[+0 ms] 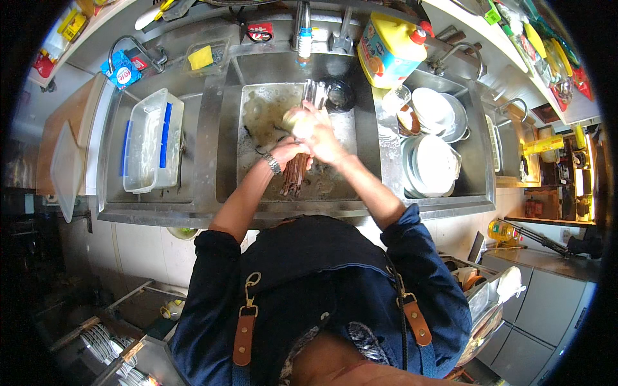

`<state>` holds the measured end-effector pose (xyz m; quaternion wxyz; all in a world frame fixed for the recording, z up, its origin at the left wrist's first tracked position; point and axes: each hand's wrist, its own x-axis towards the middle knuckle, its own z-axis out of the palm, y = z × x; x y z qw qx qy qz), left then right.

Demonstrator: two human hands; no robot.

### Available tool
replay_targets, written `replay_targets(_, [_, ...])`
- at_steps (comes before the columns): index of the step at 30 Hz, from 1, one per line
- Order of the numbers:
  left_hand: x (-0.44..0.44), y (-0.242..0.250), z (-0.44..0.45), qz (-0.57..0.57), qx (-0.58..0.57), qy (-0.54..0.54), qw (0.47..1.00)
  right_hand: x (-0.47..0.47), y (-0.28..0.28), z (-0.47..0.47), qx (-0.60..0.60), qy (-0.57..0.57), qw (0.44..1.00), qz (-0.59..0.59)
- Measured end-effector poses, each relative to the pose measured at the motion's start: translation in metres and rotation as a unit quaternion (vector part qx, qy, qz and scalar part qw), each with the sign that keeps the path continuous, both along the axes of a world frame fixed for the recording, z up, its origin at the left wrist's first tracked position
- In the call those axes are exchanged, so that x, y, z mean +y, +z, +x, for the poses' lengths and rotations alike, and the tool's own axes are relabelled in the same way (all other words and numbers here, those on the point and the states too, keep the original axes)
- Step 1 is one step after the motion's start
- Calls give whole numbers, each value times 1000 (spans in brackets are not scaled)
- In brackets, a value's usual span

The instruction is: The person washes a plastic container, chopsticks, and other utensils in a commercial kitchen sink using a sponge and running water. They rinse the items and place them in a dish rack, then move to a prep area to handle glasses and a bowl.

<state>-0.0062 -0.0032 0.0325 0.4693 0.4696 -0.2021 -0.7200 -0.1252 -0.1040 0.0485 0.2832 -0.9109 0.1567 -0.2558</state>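
A bundle of chopsticks (pixel 293 176), brown at the near end and pale and shiny at the far end, slants over the middle sink basin (pixel 227 144). My left hand (pixel 287 152), with a metal watch band at its wrist, is closed around the bundle's middle. Farther along the bundle, my right hand (pixel 324 137) presses a pale yellowish scrubbing pad (pixel 297 120) against it; motion blurs the pad and fingers. Murky, foamy water (pixel 263 106) lies in the basin below. Just right of the chopsticks' far end sits a round black dish (pixel 339 95).
A clear plastic bin (pixel 153 144) stands in the left basin. Stacked white plates (pixel 432 164) and bowls fill much of the right basin. A yellow detergent jug (pixel 391 50) rests on the divider's back. The faucet (pixel 304 36) hangs over the middle basin. A yellow sponge (pixel 200 58) lies in a tray.
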Motion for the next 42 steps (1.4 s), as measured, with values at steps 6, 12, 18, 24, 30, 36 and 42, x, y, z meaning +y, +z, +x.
replay_targets(6, [27, 10, -4, -51, -29, -56, 997, -92, -22, 15, -4, -150, 980, -133])
replay_targets(12, [22, 7, 7, -41, 70, 22, 996, -58, -5, -9, -150, -19, 673, 724])
replay_targets(18, [13, 17, 9, -26, 107, -86, 990, -22, 12, 17, -178, 84, 618, 761])
replay_targets(24, [24, 44, 11, -65, 182, -182, 964, -118, 17, -3, -115, -38, 796, 592])
replay_targets(30, [14, 74, 19, -97, 261, -135, 951, -128, 14, -29, -104, 30, 796, 595])
replay_targets(36, [-2, 63, 42, -136, 408, -54, 901, -92, -21, -31, -284, -41, 659, 695])
replay_targets(42, [-7, 19, 26, -211, 280, 165, 922, -61, -34, -24, -337, -117, 646, 675])
